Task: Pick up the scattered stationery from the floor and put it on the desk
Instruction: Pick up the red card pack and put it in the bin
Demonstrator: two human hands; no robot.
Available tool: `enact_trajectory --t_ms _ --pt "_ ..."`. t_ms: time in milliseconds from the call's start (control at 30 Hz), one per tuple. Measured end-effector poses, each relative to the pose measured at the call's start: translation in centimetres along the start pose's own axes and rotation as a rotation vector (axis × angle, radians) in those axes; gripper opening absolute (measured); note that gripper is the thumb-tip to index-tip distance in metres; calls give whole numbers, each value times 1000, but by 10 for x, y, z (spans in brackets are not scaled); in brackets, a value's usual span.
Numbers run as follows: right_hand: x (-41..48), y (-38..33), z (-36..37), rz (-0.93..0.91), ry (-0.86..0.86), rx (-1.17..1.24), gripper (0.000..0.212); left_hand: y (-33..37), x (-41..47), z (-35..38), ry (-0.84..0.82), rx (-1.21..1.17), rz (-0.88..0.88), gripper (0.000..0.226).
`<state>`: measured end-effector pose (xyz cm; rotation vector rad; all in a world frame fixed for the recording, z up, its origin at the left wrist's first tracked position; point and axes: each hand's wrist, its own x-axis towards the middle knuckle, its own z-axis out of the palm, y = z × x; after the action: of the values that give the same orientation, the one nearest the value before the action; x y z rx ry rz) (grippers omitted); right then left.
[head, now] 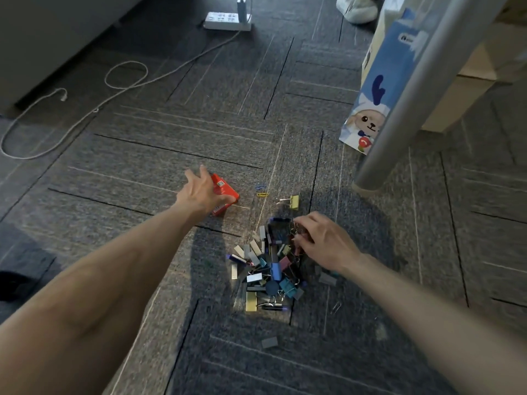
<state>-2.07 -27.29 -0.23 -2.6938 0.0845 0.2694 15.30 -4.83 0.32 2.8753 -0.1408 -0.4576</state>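
logged left arm stretched forward, forearm low over carpet (pixel 142 155). found left hand (pixel 204 192) palm down across the near-left part of red box (pixel 228 191), fingers splayed and fairly straight past its far edge, thumb laid along its near right edge; released, not clasped round it. logged right forearm angled in from lower right. found right hand (pixel 325 242) knuckles up at the far right end of the binder clips (pixel 268 269), fingers curled under, tips pinching wire handles there; grasping a few. placed the heap on carpet between the two forearms, nearer the right one. placed red box beyond and left of the heap, apart from it. noted gold clip (pixel 294 201), blue paper clip (pixel 260 186) and yellow paper clip (pixel 263 194) loose between box and right hand, touching neither. noted lone grey clip (pixel 269 342) on the near side of the heap. noted desk leg (pixel 399 109) beyond and right of right hand.
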Motion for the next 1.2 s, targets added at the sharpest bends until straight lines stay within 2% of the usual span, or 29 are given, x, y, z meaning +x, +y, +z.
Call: enact_trajectory --t_ms 67,133,267,400,500,633,767,833,933,1033,1100,1200 --pt "0 2 -3 0 48 2 38 2 1 3 -91 65 -28 117" --pt "1 3 -7 15 94 25 36 1 1 4 -147 133 -12 106" --pt "1 -1 -10 35 105 43 32 -2 -4 0 -139 121 94 81" --pt "1 -8 -20 81 104 74 28 -6 -34 2 -85 70 252 92" --pt "5 -19 -35 163 53 277 25 0 -64 2 2 105 465 80" --pt "3 -38 -51 192 -142 568 39 17 -93 -2 71 122 652 78" --pt "-2 -52 -55 202 -184 696 17 37 -106 -13 86 52 731 80" --pt "-8 -54 -62 208 -175 736 18 43 -108 -19 47 22 785 90" --pt "-15 -51 -76 243 -139 776 21 50 -109 -24 -89 -228 729 96" --pt "-20 -48 -86 278 -69 856 20 64 -110 -28 -147 -647 477 88" --pt "-24 -46 -90 274 -41 898 20 70 -107 -30 -236 -858 309 74" --pt "-26 -46 -92 236 -33 929 21 72 -103 -34 -413 -984 220 63"
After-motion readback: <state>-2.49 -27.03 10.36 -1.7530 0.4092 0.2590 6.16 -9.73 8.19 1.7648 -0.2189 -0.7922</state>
